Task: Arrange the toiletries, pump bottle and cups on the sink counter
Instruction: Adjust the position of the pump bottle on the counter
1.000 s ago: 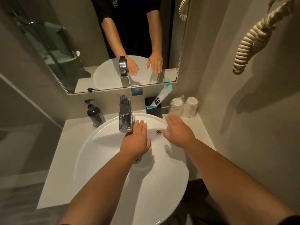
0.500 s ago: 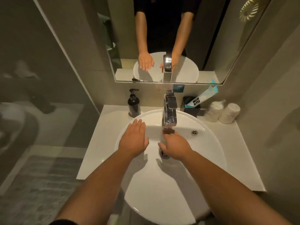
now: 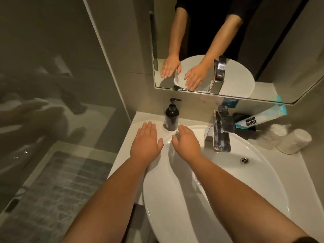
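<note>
A black pump bottle (image 3: 171,117) stands upright on the white counter (image 3: 140,120) at the back left of the basin. My left hand (image 3: 146,142) hovers flat and empty just left of it. My right hand (image 3: 186,142) is held out empty, fingers apart, right in front of the bottle without touching it. Behind the tap, a black holder (image 3: 245,128) carries a pale blue toiletry packet (image 3: 261,118) leaning to the right. Two white wrapped cups (image 3: 273,135) (image 3: 294,141) sit upside down in the back right corner.
A chrome tap (image 3: 221,130) rises between my hands and the holder. The white basin (image 3: 210,181) fills most of the counter. A mirror (image 3: 228,50) hangs above. A glass shower screen (image 3: 52,102) closes off the left side.
Both hands have shifted left from the middle of the basin toward the pump bottle. The view has turned left as well. Nothing was picked up.
</note>
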Motion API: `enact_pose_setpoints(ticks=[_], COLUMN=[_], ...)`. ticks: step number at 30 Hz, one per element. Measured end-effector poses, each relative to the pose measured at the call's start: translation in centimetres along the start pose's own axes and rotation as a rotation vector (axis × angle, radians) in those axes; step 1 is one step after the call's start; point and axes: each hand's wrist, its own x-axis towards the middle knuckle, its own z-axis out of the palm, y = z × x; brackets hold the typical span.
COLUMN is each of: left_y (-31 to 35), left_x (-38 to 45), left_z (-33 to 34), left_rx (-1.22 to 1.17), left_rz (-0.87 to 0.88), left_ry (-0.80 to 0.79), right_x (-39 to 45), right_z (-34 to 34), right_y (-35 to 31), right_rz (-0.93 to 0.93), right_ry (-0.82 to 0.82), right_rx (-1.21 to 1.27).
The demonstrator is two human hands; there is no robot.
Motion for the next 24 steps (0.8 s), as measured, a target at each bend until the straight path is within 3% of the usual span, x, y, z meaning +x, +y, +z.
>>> enact_pose_setpoints(ticks=[8,24], left_y=[-1.4,-1.7], left_x=[7.3,13.0], left_z=[2.0,4.6], left_rx=[-0.196,-0.490], left_rz=[0.053,0.105], left_ry=[0.002,-0.030], right_x=[7.0,9.6], right_z=[0.4,2.2], right_y=[-0.4,2.0], right_rz=[0.151,0.114], right_ry=[0.189,0.100], right_rx=[0.062,-0.007])
